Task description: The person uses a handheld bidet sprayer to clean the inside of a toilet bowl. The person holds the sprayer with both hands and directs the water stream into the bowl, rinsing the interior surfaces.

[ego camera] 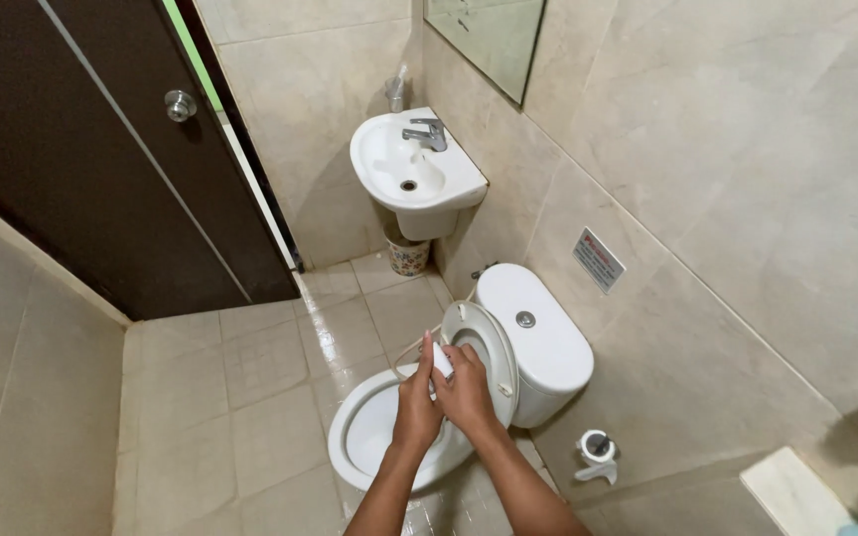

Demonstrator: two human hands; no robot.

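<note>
**Both hands on a small white object over the toilet**

Your left hand (pixel 417 397) and right hand (pixel 466 389) together grasp a small white object (pixel 441 360) above the open toilet bowl (pixel 364 437), just before the raised seat (pixel 489 342).

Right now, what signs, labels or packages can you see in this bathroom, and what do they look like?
Wall sign: small rectangular plate on the beige tiled wall above the toilet tank, white with red and dark markings.
No packages or screens in view.
</note>
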